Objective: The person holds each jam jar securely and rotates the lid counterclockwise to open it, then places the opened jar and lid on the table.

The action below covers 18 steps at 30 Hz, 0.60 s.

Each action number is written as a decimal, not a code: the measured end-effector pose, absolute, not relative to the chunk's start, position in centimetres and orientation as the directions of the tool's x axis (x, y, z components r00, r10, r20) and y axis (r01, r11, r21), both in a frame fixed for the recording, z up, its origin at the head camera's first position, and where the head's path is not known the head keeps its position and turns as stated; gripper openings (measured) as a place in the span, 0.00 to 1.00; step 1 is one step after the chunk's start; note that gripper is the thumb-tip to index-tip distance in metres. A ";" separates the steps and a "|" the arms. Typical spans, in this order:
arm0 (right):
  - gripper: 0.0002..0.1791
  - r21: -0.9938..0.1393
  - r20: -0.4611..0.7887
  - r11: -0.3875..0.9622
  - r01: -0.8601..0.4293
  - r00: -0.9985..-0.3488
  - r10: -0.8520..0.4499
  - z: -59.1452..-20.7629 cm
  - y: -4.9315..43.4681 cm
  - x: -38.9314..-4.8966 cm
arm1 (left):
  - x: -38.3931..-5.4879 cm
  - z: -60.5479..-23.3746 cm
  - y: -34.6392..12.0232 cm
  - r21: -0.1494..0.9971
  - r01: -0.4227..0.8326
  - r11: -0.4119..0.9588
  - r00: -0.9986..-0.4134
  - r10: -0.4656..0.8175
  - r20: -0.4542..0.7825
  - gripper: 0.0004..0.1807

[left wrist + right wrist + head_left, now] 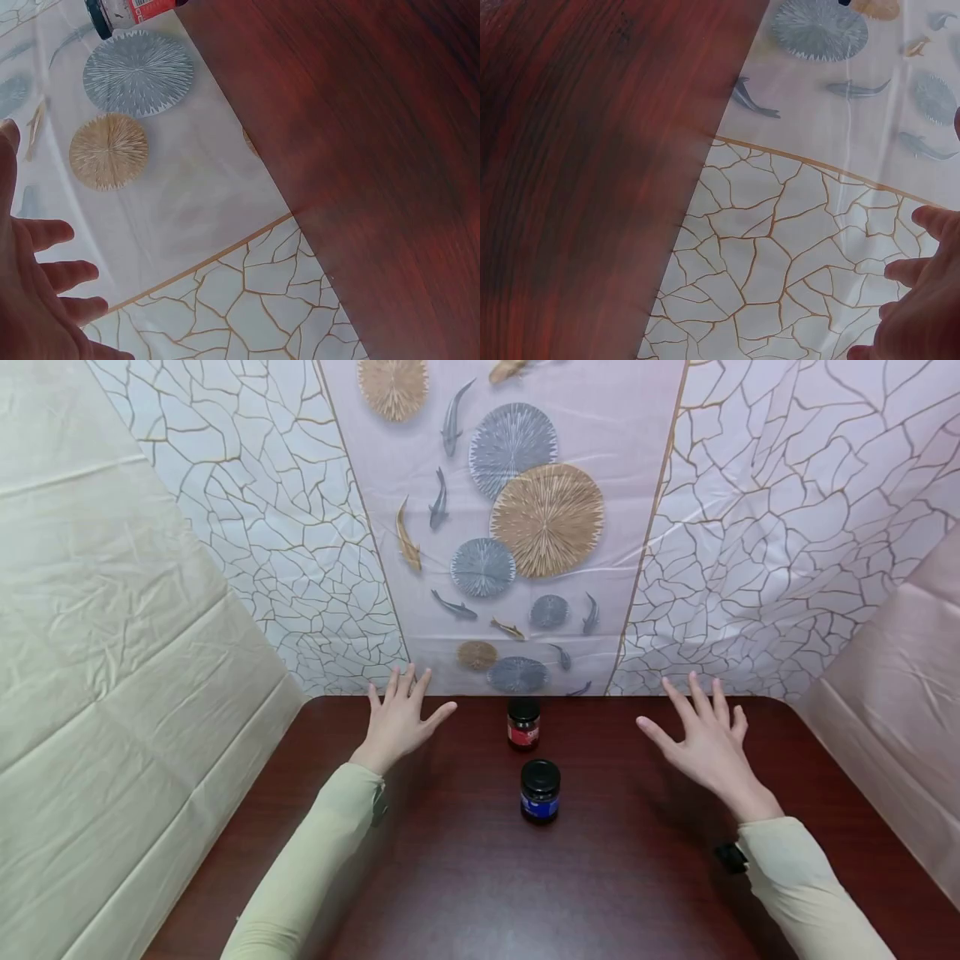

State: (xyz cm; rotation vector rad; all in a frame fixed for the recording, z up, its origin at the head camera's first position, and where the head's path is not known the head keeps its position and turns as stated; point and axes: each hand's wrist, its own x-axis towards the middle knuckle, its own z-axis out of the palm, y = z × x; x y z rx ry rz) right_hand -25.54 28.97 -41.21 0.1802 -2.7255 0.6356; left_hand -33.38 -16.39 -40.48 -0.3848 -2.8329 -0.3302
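Note:
Two dark-lidded glass jars stand upright near the middle of the table. The farther jar has a red label [523, 735]; the nearer one, a little to its right, has a blue label [541, 806]. My left hand [399, 717] is to the left of the jars, fingers spread and holding nothing. To their right my right hand [708, 743] is spread as well, with nothing in it. In the left wrist view the red-labelled jar [142, 10] shows at the top edge, apart from the fingers [69, 276]. The right wrist view shows spread fingers [911, 271] at its right edge.
The dark red-brown wooden table [480, 893] ends at a patterned cloth backdrop [517, 635] with fish and round leaf shapes. Pale cloth walls [112, 693] rise on the left and right sides. A small black device [731, 857] is on the right wrist.

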 end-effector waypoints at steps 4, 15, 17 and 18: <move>0.48 -0.422 0.347 0.883 -0.204 -0.937 -0.050 -41.4 29.2 -25.3 | -33.3 -40.6 -16.3 0.194 0.291 0.937 -0.932 0.233 0.276 0.52; 0.48 -0.528 0.352 0.813 -0.244 -0.935 -0.052 -42.5 28.5 -24.7 | -31.7 -41.5 -16.1 0.272 0.325 0.906 -0.919 0.234 0.318 0.50; 0.48 -0.548 0.359 0.794 -0.264 -0.931 -0.062 -42.8 28.1 -24.4 | -31.3 -41.8 -16.0 0.278 0.333 0.901 -0.914 0.236 0.329 0.50; 0.47 -0.559 0.361 0.783 -0.274 -0.930 -0.067 -43.0 27.8 -24.3 | -31.0 -41.9 -15.9 0.284 0.340 0.897 -0.912 0.239 0.335 0.49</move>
